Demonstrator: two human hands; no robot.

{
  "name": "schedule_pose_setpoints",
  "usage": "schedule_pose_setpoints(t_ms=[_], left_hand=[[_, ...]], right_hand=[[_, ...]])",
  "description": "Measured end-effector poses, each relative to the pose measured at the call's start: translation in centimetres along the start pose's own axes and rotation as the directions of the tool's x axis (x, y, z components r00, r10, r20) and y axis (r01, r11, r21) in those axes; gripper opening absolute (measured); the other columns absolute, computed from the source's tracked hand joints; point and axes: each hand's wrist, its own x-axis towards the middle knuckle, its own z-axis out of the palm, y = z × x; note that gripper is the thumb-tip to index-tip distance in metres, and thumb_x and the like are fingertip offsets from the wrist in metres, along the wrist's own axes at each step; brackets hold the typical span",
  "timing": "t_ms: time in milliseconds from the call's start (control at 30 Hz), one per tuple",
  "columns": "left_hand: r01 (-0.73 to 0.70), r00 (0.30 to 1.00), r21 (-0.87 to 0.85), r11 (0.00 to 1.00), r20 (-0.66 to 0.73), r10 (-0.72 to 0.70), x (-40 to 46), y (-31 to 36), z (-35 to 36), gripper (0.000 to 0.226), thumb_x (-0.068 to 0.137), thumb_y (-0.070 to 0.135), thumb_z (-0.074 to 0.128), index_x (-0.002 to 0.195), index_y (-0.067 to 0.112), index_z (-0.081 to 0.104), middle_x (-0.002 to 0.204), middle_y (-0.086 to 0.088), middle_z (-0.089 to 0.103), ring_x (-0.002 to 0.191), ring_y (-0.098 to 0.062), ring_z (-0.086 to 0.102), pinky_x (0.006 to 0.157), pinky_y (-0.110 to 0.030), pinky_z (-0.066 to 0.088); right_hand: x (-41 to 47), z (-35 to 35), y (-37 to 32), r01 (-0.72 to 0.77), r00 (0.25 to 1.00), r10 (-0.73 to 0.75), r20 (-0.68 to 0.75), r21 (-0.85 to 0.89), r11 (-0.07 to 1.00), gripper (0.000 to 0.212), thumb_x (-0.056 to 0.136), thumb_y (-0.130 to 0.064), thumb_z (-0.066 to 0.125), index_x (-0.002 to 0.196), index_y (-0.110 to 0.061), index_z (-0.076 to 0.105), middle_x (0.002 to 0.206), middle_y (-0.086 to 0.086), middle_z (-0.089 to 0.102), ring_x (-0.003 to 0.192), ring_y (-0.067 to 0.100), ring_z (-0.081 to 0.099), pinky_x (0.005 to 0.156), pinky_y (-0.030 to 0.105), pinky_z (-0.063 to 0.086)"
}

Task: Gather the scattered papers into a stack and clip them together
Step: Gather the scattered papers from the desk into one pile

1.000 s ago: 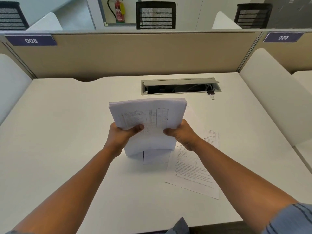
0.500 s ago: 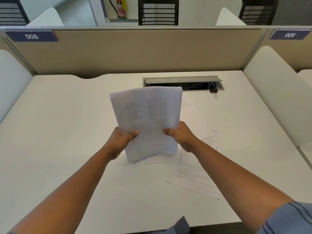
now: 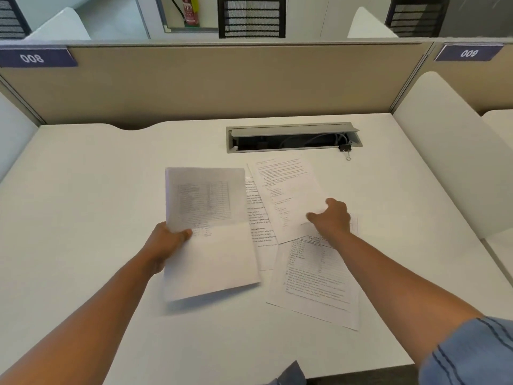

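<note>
Now the left hand [image 3: 166, 243] grips the gathered stack of papers [image 3: 206, 232] by its left edge, thumb curled over the front sheet and fingers tucked out of sight behind, and the bundle sits raised off the white desk [image 3: 83, 195], leaning back, a faint table of print showing through its top sheet. Over on the other side, the right hand [image 3: 331, 218] reaches forward with its fingers bent down onto the lower right corner of a loose printed sheet [image 3: 286, 195] lying flat on the desk; whether it actually pinches that corner or only presses on it, I cannot tell. That sheet overlaps two more loose pages, one [image 3: 259, 226] peeking out beside the stack and another [image 3: 316, 279] nearer the desk edge. Further back, a small black binder clip [image 3: 345, 150] sits just at the right end of the open cable tray [image 3: 291, 138].
</note>
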Motion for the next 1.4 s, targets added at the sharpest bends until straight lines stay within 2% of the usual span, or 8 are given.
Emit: schedule_pose_setpoints(t_ms=[167, 433, 567, 667, 733, 933, 1133, 1400], left_hand=[[0.098, 0.995, 0.001, 0.995, -0.022, -0.098, 0.6, -1.3, -0.1, 0.040, 0.095, 0.005, 0.068, 0.134, 0.004, 0.059, 0.114, -0.014, 0.069, 0.093, -0.029, 0.068, 0.079, -0.038, 0.056], [0.157, 0.987, 0.016, 0.987, -0.033, -0.156, 1.4, -2.2, 0.3, 0.047, 0.094, 0.006, 0.070, 0.140, 0.004, 0.057, 0.118, -0.013, 0.069, 0.102, -0.033, 0.066, 0.090, -0.044, 0.055], [0.165, 0.986, 0.022, 0.986, -0.034, -0.164, 1.5, -2.3, 0.5, 0.045, 0.095, 0.006, 0.069, 0.138, 0.004, 0.057, 0.116, -0.013, 0.068, 0.093, -0.027, 0.066, 0.082, -0.039, 0.054], [0.160, 0.987, 0.040, 0.986, -0.034, -0.159, 1.7, -2.5, 0.5, 0.047, 0.095, 0.007, 0.069, 0.140, 0.004, 0.056, 0.118, -0.013, 0.068, 0.097, -0.031, 0.066, 0.084, -0.040, 0.053], [0.154, 0.988, 0.049, 0.987, -0.030, -0.153, 1.9, -2.4, 0.5, 0.047, 0.095, 0.007, 0.069, 0.140, 0.004, 0.056, 0.118, -0.014, 0.068, 0.101, -0.034, 0.066, 0.085, -0.041, 0.053], [0.159, 0.987, 0.045, 0.986, 0.002, -0.159, 1.9, -2.1, 0.5, 0.048, 0.094, 0.008, 0.071, 0.140, 0.004, 0.055, 0.120, -0.016, 0.066, 0.106, -0.038, 0.064, 0.094, -0.047, 0.053], [0.150, 0.987, -0.099, 0.984, 0.074, -0.143, 0.8, -2.0, 1.5, 0.046, 0.093, 0.008, 0.073, 0.137, 0.008, 0.058, 0.121, -0.012, 0.069, 0.110, -0.036, 0.065, 0.099, -0.050, 0.052], [0.097, 0.978, -0.233, 0.968, 0.201, -0.050, -0.7, -0.4, 4.2, 0.040, 0.094, 0.002, 0.068, 0.132, 0.014, 0.062, 0.123, -0.010, 0.071, 0.114, -0.035, 0.066, 0.094, -0.046, 0.053]], right_hand=[[2.0, -0.4, 0.8, -0.063, 0.998, 0.065, 0.001, -0.199, 0.978, 0.077, 0.075, -0.055, 0.080, 0.130, -0.011, 0.049, 0.137, 0.010, 0.047, 0.127, 0.037, 0.046, 0.094, 0.053, 0.051], [3.6, -1.0, 1.3, -0.026, 0.995, 0.048, 0.082, -0.258, 0.966, 0.092, 0.065, -0.061, 0.085, 0.135, -0.016, 0.047, 0.130, 0.007, 0.056, 0.123, 0.033, 0.055, 0.097, 0.046, 0.049], [4.0, -0.7, 1.6, -0.027, 0.997, 0.037, 0.067, -0.143, 0.989, 0.075, 0.071, -0.052, 0.082, 0.130, -0.020, 0.049, 0.118, 0.002, 0.065, 0.112, 0.031, 0.061, 0.094, 0.046, 0.051], [3.4, -0.5, 1.1, -0.003, 0.999, 0.004, -0.053, 0.026, 1.000, 0.030, 0.087, -0.031, 0.065, 0.112, -0.016, 0.058, 0.111, 0.004, 0.068, 0.097, 0.030, 0.062, 0.080, 0.037, 0.049], [2.8, -0.4, 0.9, 0.018, 0.997, -0.007, -0.082, 0.132, 0.991, 0.019, 0.087, -0.022, 0.061, 0.103, -0.014, 0.057, 0.101, 0.003, 0.066, 0.090, 0.030, 0.061, 0.071, 0.034, 0.046], [0.4, -1.4, 0.9, -0.060, 0.996, 0.044, 0.072, 0.235, 0.970, 0.033, 0.079, -0.019, 0.067, 0.107, -0.020, 0.049, 0.094, -0.003, 0.059, 0.079, 0.019, 0.056, 0.069, 0.034, 0.046], [-1.0, -2.2, 1.5, -0.109, 0.977, 0.059, 0.206, 0.243, 0.964, 0.009, 0.080, -0.006, 0.047, 0.084, -0.012, 0.052, 0.085, 0.010, 0.052, 0.068, 0.024, 0.043, 0.053, 0.029, 0.028], [-5.4, -4.7, 3.7, -0.221, 0.956, 0.192, 0.223, 0.111, 0.969, 0.009, 0.086, -0.008, 0.050, 0.086, -0.015, 0.056, 0.081, 0.003, 0.062, 0.063, 0.019, 0.060, 0.041, 0.021, 0.042]])
